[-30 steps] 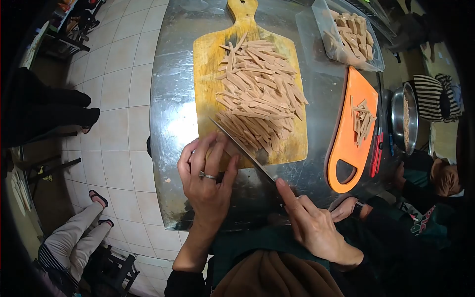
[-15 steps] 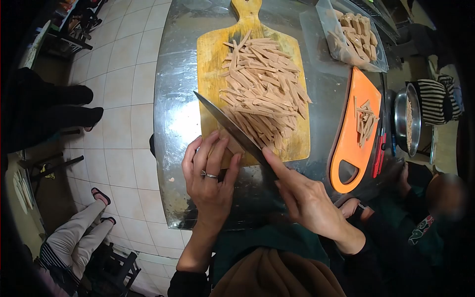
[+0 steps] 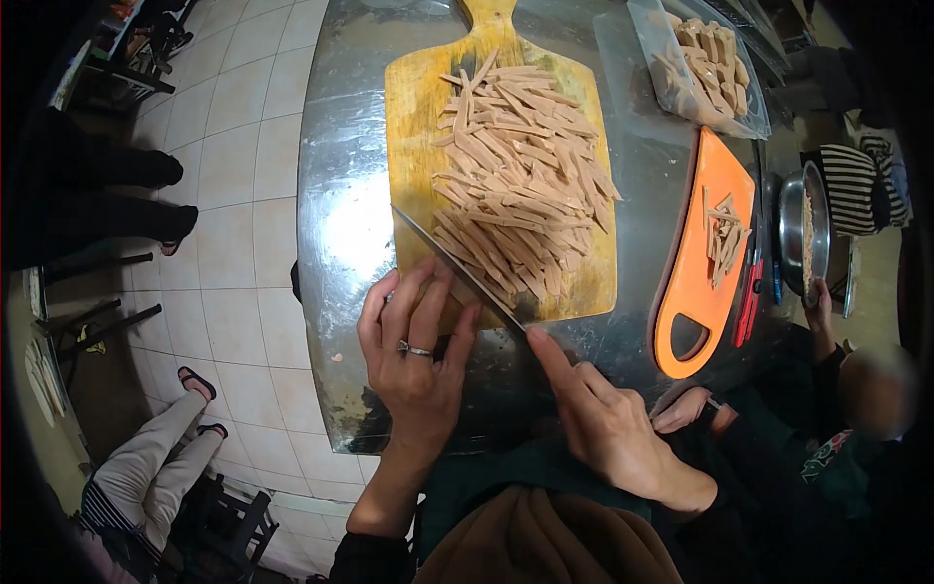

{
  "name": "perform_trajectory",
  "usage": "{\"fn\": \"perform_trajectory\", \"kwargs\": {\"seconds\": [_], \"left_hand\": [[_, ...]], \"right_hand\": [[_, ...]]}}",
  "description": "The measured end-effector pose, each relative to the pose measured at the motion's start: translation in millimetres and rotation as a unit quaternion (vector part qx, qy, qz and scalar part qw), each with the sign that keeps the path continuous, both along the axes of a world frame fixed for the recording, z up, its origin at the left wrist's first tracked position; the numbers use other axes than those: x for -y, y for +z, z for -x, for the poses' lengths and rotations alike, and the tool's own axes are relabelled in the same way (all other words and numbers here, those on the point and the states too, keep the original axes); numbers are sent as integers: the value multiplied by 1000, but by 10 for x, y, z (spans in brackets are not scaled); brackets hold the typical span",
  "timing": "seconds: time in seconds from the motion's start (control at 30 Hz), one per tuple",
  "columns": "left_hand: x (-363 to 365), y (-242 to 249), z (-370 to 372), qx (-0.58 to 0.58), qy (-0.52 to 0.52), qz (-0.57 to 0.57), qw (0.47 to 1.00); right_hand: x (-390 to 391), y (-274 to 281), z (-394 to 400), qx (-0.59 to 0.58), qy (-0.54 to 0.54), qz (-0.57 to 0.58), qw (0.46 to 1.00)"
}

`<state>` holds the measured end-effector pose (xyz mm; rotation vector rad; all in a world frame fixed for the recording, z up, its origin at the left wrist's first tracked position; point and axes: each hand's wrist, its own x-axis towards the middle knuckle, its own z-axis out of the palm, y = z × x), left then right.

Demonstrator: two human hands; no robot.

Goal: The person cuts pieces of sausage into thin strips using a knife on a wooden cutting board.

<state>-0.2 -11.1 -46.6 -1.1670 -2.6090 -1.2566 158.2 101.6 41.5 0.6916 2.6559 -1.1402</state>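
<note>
My right hand [image 3: 608, 419] is closed on a long knife [image 3: 462, 270], its index finger along the blade's top near the handle. The blade slants over the lower left of the yellow wooden board [image 3: 413, 117]. My left hand [image 3: 418, 341], with a ring on one finger, presses its bent fingertips on a light brown piece [image 3: 449, 300] at the board's lower edge, just beside the blade; that piece is mostly hidden. A large heap of light brown strips [image 3: 520, 175] covers the middle of the board, touching the far side of the blade.
An orange board [image 3: 720, 185] with a few strips lies to the right, beside red-handled scissors [image 3: 749, 302]. Behind it stands a clear tub [image 3: 671, 88] of brown pieces. A co-worker's hand [image 3: 822, 307] touches a metal bowl [image 3: 790, 234] at the right.
The knife has tilted and shifted slightly down and right with my right hand. My left hand stays nearly in place. The co-worker's hand has come up to the metal bowl.
</note>
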Motion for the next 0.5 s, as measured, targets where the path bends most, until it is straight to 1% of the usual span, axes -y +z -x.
{"fn": "perform_trajectory", "kwargs": {"seconds": [0.17, 0.23, 0.33, 0.4, 0.5], "left_hand": [[-4, -27, 8, -5, 4, -7, 1000], [-2, -50, 3, -11, 5, -15, 1000], [-1, -73, 8, -14, 1, -34, 999], [0, -61, 13, 6, 2, -47, 999], [7, -80, 31, 17, 5, -52, 998]], "right_hand": [[-14, -145, 255, 4, 3, -34, 999], [-113, -229, 342, -59, -21, 26, 998], [-197, -356, 393, -145, -24, 48, 988], [-194, -347, 377, -157, -21, 48, 986], [-171, -186, 290, -115, -22, 48, 992]]}}
